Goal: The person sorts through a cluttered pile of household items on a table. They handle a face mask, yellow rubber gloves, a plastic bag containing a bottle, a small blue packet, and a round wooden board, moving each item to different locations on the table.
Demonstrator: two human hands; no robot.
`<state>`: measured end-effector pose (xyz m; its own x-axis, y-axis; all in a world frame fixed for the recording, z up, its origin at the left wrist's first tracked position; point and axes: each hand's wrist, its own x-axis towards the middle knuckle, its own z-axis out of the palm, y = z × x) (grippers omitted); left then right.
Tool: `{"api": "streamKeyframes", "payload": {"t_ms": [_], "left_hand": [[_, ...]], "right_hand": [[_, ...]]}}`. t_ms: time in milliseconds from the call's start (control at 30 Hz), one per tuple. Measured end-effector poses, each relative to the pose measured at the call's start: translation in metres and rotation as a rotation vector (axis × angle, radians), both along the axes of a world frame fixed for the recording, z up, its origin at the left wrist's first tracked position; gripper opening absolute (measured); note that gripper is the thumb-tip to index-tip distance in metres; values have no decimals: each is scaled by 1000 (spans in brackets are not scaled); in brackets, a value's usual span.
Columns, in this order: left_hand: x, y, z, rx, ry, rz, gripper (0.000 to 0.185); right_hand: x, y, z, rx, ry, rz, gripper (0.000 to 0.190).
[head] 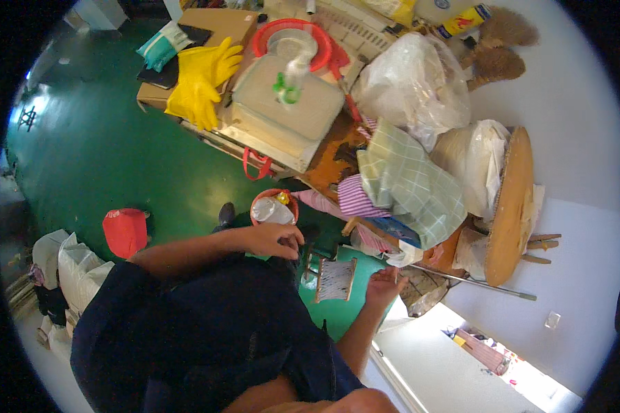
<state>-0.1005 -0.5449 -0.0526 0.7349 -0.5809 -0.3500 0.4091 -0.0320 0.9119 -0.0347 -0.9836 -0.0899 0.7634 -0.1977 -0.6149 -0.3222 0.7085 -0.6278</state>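
Note:
My left hand (276, 240) is in mid-picture, fingers curled and a dark gap by the thumb; whether it holds anything small cannot be told. It lies just below a red bin (274, 207) with a white bag inside. My right hand (385, 286), lower right of it, has loosely spread fingers and no plain object in its grasp, near the edge of a cluttered wooden bench (336, 155). Between the hands stands a small folding stool with a woven seat (336, 280). A green checked cloth (413, 180) and a purple striped cloth (360, 196) lie on the bench.
Ahead are yellow rubber gloves (199, 77), a lidded plastic box (289, 100), a red basin (324, 46) and a large plastic bag (413, 82). A round wooden board (511, 206) leans at right. A red stool (125, 232) and white sacks (82, 268) stand left.

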Motion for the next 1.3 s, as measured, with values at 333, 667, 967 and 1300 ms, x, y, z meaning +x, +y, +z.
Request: {"api": "streamKeyframes", "payload": {"t_ms": [333, 667, 967, 1300], "left_hand": [[-140, 194, -46, -10, 163, 524, 37], [-175, 238, -22, 37, 95, 623, 41], [-178, 251, -30, 75, 77, 610, 37], [-159, 248, -43, -34, 78, 546, 38]], "right_hand": [[-65, 213, -26, -43, 197, 321, 47], [-89, 285, -43, -42, 243, 542, 28], [-98, 292, -16, -165, 198, 536, 25], [-118, 276, -8, -151, 186, 417, 26]]}}
